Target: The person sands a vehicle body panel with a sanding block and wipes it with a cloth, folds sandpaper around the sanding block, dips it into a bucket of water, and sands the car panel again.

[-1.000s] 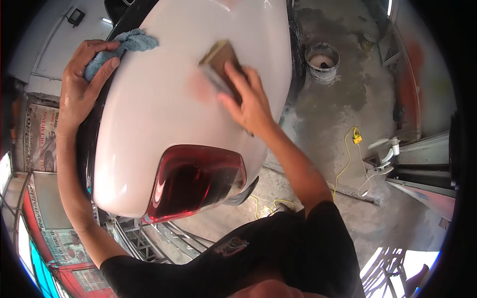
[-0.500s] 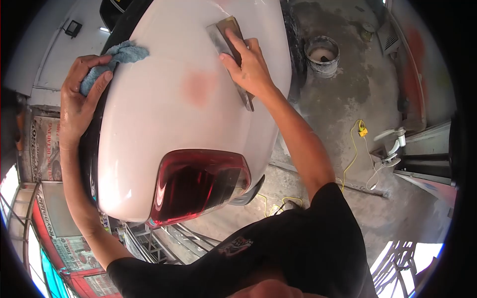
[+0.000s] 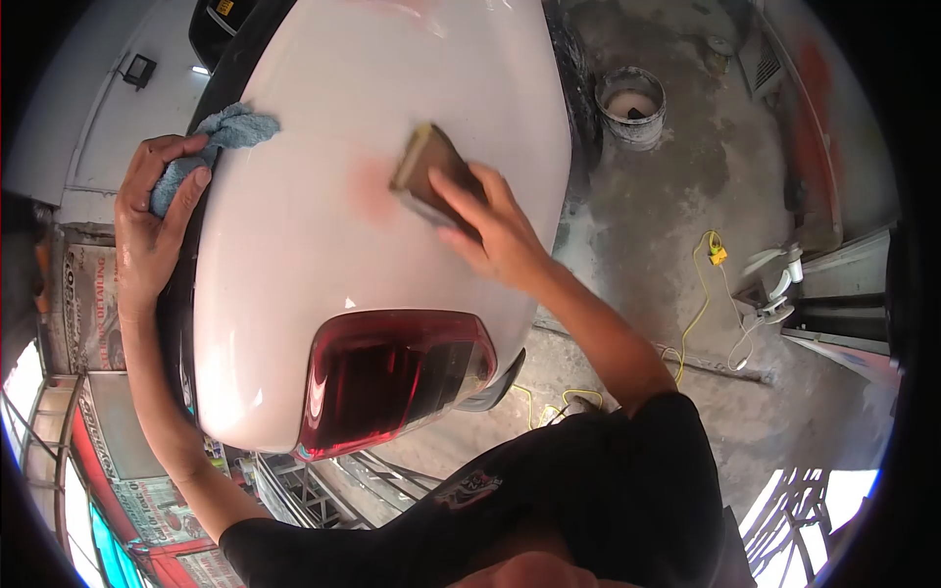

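Observation:
A white car body panel (image 3: pixel 294 216) with a reddish patch (image 3: pixel 371 188) lies below my hands. My left hand (image 3: pixel 162 206) is closed on a blue cloth (image 3: pixel 240 127) at the panel's left edge, and part of the cloth spreads onto the white surface. My right hand (image 3: pixel 495 230) grips a brown sanding block (image 3: pixel 428 171), blurred by motion, over the panel just right of the reddish patch. The block's underside is hidden. Nearer to me is the red and dark tail light (image 3: pixel 377 377).
On the concrete floor at the right stands a bucket (image 3: pixel 632 108) with pale liquid and a dark item. A yellow cable (image 3: pixel 694 318) runs across the floor near a white fan (image 3: pixel 779 289). Metal racks (image 3: pixel 314 485) are below the car's rear.
Over the last second my right hand moved the block up the panel, then back down and left beside the reddish patch. My left hand keeps its hold on the cloth; the view has shifted slightly.

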`<action>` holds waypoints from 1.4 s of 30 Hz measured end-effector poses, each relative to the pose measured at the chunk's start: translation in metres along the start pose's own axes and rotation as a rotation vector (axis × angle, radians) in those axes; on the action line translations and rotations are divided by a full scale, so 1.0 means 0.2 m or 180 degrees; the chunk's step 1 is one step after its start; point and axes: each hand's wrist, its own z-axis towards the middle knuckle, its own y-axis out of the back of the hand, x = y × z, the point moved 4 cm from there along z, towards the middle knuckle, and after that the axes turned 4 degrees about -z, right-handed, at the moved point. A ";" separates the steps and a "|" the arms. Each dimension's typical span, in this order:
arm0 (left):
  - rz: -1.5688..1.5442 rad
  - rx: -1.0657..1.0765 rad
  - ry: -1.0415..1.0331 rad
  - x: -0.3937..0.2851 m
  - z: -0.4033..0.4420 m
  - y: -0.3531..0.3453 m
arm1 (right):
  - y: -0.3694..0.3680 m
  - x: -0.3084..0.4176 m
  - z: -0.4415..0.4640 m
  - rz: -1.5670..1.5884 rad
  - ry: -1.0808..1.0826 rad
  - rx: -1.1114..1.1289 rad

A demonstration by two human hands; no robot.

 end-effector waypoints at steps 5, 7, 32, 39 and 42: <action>-0.0051 0.0047 0.0000 -0.01 -0.01 0.00 | 0.03 -0.07 0.21 0.0021 -0.0331 -0.0020; -0.0094 -0.0002 -0.0037 -0.01 0.00 0.00 | 0.05 -0.14 0.36 0.0175 -0.0502 0.0074; -0.0028 -0.0089 -0.0196 0.01 0.00 0.00 | -0.01 0.08 -0.05 -0.0091 0.0024 0.0112; -0.0105 -0.0065 -0.0137 0.00 0.00 0.00 | 0.06 -0.12 0.51 0.0204 -0.0225 -0.0218; -0.0065 -0.0022 -0.0144 0.00 0.01 0.01 | 0.00 0.07 0.30 0.0054 -0.0058 -0.0186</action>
